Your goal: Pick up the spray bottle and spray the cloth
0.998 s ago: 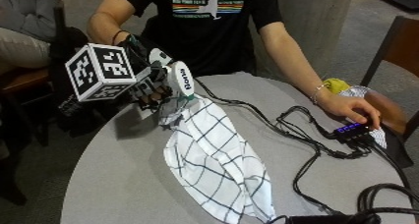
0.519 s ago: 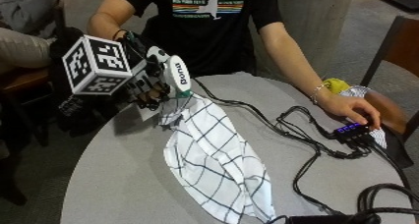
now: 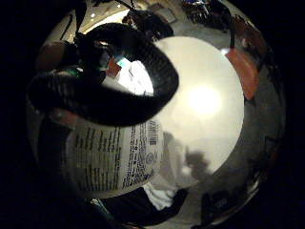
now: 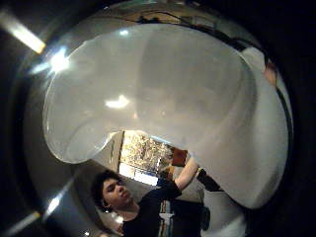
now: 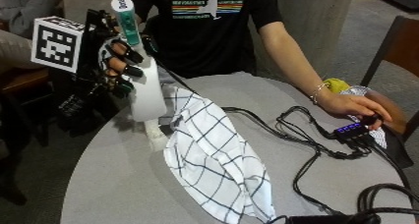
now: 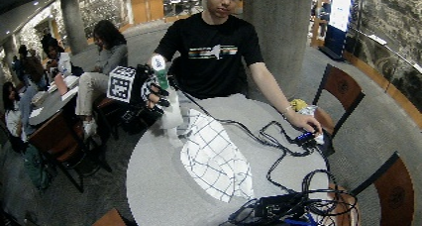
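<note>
So the pick-up part looked done: the spray bottle [image 5: 145, 89] was held upright off the round table [image 5: 118, 184], with the gloved right hand [image 5: 118, 62] and its fingers curled round the neck. The checked cloth [image 5: 216, 160] was lying just beside it, unsprayed. Next, the nozzle probably needed to be aimed down at the cloth and the trigger squeezed

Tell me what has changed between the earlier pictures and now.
The black-gloved right hand has lifted the white plastic spray bottle with the green nozzle from low beside the cloth to upright, clear above the table. It gripped the bottle throughout. The white checked cloth and the bare hand on the small device stayed put.
</note>
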Action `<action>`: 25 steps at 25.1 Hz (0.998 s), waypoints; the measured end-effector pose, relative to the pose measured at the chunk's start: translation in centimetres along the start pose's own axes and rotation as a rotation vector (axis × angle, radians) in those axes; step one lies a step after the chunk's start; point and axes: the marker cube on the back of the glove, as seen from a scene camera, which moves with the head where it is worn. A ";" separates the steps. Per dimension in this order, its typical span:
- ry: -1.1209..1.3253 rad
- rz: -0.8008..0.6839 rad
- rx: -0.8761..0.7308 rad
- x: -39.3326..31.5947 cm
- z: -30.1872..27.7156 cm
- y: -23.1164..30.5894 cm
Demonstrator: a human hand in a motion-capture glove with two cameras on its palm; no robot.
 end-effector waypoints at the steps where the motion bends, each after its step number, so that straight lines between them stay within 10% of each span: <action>1: -0.011 -0.017 0.036 0.5 0.0 -0.3; 25: 0.043 0.039 0.167 10.7 1.4 -2.4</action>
